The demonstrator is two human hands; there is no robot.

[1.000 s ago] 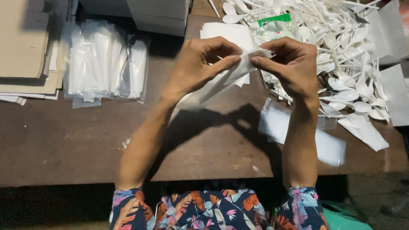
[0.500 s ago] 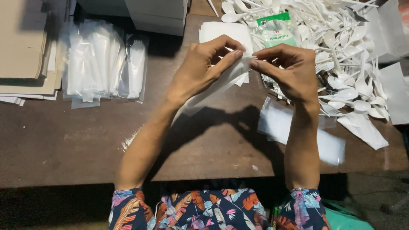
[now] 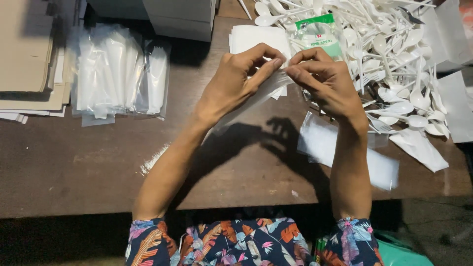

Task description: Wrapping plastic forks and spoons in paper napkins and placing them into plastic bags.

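A dark brown wooden table [image 3: 74, 167] fills most of the view, its near edge running left to right just above the person's patterned sleeves. At far left lies a stack of flat cardboard sheets [image 3: 24, 54], partly cut off by the frame edge. Just right of it sits a pile of filled clear packets [image 3: 116, 74], each holding white contents. At far right a large heap of loose white plastic spoons and forks [image 3: 394, 59] spreads toward the right edge, with a green-topped sachet [image 3: 318, 32] lying on its left margin. A stack of white napkins [image 3: 256, 37] lies at far centre, partly covered by the hands. A flat clear bag [image 3: 340, 152] lies on the table near the right forearm, which crosses over it. The left hand [image 3: 236, 83] and right hand [image 3: 327, 83] meet above the table centre, fingertips pinched together on the upper end of a slim clear packet [image 3: 246, 106]. The packet's long axis runs diagonally, from the pinched far-right end down to the near-left, passing under the left palm. The left hand hides its middle section, and its contents are hard to make out. Pale boxes [image 3: 180, 17] at the far edge are cut off by the frame.
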